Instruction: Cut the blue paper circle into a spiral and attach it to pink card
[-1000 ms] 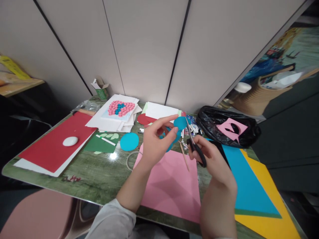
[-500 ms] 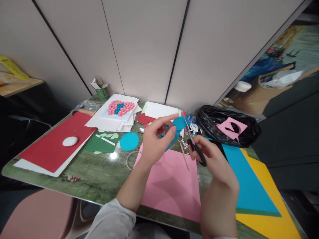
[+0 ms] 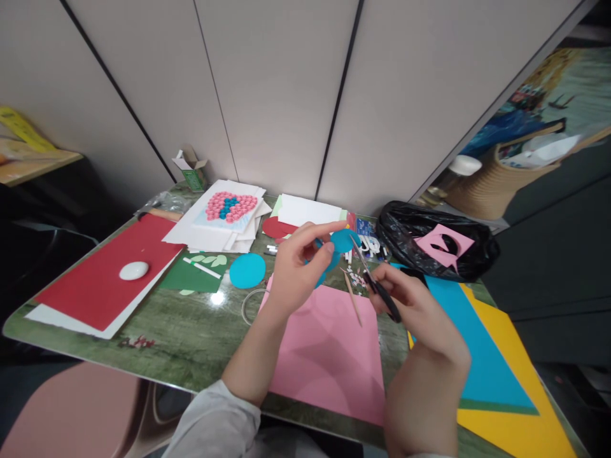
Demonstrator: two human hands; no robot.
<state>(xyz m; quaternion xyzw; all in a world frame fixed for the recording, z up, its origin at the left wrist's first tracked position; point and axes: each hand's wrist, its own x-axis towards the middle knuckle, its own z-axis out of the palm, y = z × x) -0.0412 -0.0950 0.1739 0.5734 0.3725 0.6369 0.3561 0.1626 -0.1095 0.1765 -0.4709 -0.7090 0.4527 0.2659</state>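
My left hand [image 3: 303,264] pinches a curling piece of blue paper [image 3: 344,240] between thumb and fingers, up above the table. Black-handled scissors [image 3: 382,292] are in my right hand [image 3: 413,302], their blades at the right edge of that blue paper. Beneath both hands lies a pink paper sheet [image 3: 329,362]. A pointed wooden stick [image 3: 353,299] rests on the sheet's upper right part. To the left of my left hand are a blue paper circle [image 3: 247,271] and a ring-shaped roll [image 3: 251,307], partly hidden by my wrist.
Red paper [image 3: 109,280] with a white oval object [image 3: 134,271] lies at left. Behind stands a pink-and-blue flower picture [image 3: 231,207] on white sheets. At right are a black plastic bag [image 3: 396,222] with pink scraps, blue paper [image 3: 487,356] and yellow paper [image 3: 520,426].
My right hand and the scissors have shifted slightly right and down. The blue paper in my left hand has dipped and tilted a little. Other things stay in place.
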